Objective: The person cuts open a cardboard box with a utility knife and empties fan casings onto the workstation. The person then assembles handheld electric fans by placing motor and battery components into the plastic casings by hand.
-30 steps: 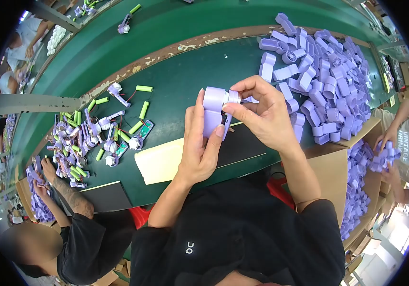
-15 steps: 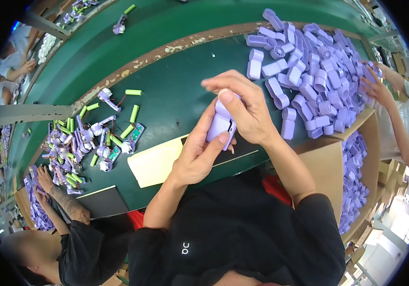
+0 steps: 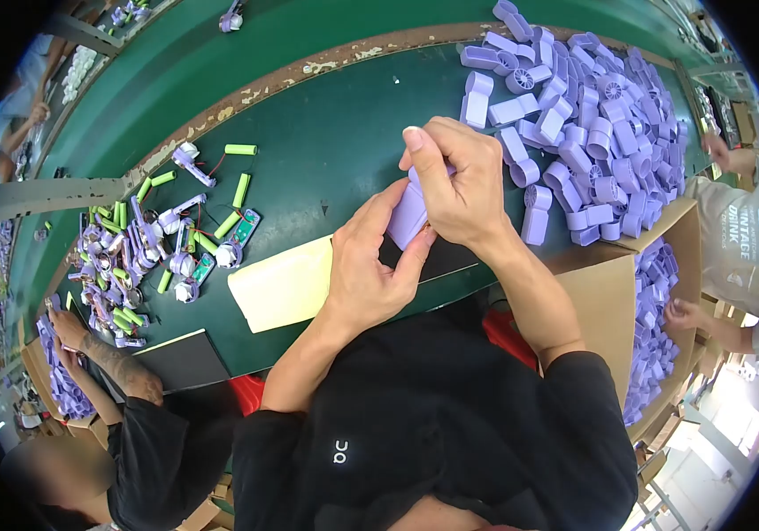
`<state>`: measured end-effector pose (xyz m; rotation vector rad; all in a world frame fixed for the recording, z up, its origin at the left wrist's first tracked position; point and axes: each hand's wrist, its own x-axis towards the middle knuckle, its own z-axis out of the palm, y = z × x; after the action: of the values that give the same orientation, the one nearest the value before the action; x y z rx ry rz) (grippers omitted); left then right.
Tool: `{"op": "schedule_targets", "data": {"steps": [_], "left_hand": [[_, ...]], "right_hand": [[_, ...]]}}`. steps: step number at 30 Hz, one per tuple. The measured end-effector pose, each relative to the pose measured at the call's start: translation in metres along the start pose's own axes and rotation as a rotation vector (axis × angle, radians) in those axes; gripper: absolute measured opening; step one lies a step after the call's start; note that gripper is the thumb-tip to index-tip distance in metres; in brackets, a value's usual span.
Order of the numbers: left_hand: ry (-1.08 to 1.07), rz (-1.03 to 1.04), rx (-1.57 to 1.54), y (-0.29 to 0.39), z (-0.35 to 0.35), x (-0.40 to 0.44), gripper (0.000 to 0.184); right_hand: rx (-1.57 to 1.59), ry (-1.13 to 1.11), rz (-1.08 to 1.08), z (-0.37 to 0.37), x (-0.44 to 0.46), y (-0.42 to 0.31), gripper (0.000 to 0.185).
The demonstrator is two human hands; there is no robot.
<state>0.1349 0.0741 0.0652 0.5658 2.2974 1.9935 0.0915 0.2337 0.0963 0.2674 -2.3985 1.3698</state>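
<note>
Between my hands, above the bench, is a purple plastic fan housing (image 3: 408, 218), tilted and partly covered by my fingers. My left hand (image 3: 363, 257) is closed around its lower part, fingers along one side and thumb along the other. Curled over the upper end is my right hand (image 3: 466, 181), its thumb raised and its fingers bent against the housing. What lies under the right palm is hidden. Below my hands are a yellow sheet (image 3: 277, 288) and a dark mat (image 3: 450, 258) on the green bench.
Purple housings (image 3: 574, 133) are heaped at the right; more fill a cardboard box (image 3: 587, 305). At left lie fan parts with green batteries (image 3: 239, 190) and circuit boards (image 3: 245, 227). A co-worker's hand (image 3: 69, 332) works at far left; another person's hand (image 3: 685, 314) is over the box.
My right hand has curled its fingers and lifted its thumb off the housing's face. The housing has turned slightly. The right co-worker's hand has gone from the heap to the box.
</note>
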Motion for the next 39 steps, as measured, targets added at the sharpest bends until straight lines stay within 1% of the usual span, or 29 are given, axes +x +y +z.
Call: {"op": "schedule_targets", "data": {"steps": [1, 3, 5, 6, 7, 8, 11, 12, 15, 18, 25, 28, 30, 32, 34, 38, 39], "left_hand": [[-0.021, -0.061, -0.060, -0.001, -0.001, 0.000, 0.050], [-0.060, -0.179, -0.174, -0.002, -0.004, 0.000, 0.048], [-0.018, -0.250, -0.345, -0.013, -0.009, -0.003, 0.045], [-0.001, -0.278, -0.432, -0.020, -0.012, -0.003, 0.044], [0.059, -0.315, -0.482, -0.026, -0.017, -0.004, 0.044], [0.084, -0.320, -0.491, -0.036, -0.025, -0.006, 0.043], [0.180, -0.322, -0.486, -0.043, -0.050, -0.006, 0.042], [0.187, -0.305, -0.469, -0.041, -0.056, -0.003, 0.042], [0.204, -0.271, -0.449, -0.037, -0.067, 0.003, 0.045], [0.219, -0.260, -0.447, -0.031, -0.071, 0.008, 0.046], [0.209, -0.267, -0.440, -0.026, -0.070, 0.018, 0.042], [0.228, -0.314, -0.542, -0.036, -0.083, 0.035, 0.042], [0.239, -0.326, -0.638, -0.037, -0.099, 0.052, 0.035], [0.225, -0.311, -0.711, -0.046, -0.119, 0.076, 0.035], [0.280, -0.320, -0.706, -0.052, -0.139, 0.109, 0.035], [0.409, -0.381, -0.679, -0.064, -0.171, 0.161, 0.034], [0.379, -0.368, -0.651, -0.068, -0.174, 0.168, 0.032]], "right_hand": [[-0.015, -0.020, 0.009, 0.001, -0.001, 0.003, 0.034], [-0.005, -0.147, 0.005, 0.001, -0.002, 0.004, 0.033], [-0.041, -0.251, 0.024, -0.001, -0.008, 0.003, 0.037], [-0.088, -0.234, -0.013, -0.002, -0.010, 0.004, 0.039], [-0.138, -0.213, -0.045, -0.004, -0.012, 0.005, 0.042], [-0.131, -0.225, 0.006, -0.009, -0.015, 0.005, 0.043], [-0.143, -0.213, 0.088, -0.020, -0.018, 0.007, 0.039], [-0.147, -0.233, 0.106, -0.023, -0.018, 0.009, 0.036], [-0.153, -0.268, 0.156, -0.026, -0.019, 0.009, 0.034], [-0.136, -0.234, 0.108, -0.017, -0.024, 0.015, 0.036], [-0.166, -0.261, 0.086, -0.011, -0.026, 0.013, 0.033], [-0.199, -0.298, 0.075, -0.013, -0.020, 0.014, 0.030], [-0.232, -0.340, 0.075, -0.018, -0.009, 0.013, 0.028], [-0.265, -0.336, 0.017, -0.018, 0.001, 0.018, 0.028], [-0.306, -0.340, -0.053, -0.017, 0.016, 0.031, 0.028], [-0.414, -0.332, -0.121, -0.016, 0.045, 0.054, 0.030], [-0.451, -0.336, -0.119, -0.018, 0.054, 0.058, 0.030]]}}
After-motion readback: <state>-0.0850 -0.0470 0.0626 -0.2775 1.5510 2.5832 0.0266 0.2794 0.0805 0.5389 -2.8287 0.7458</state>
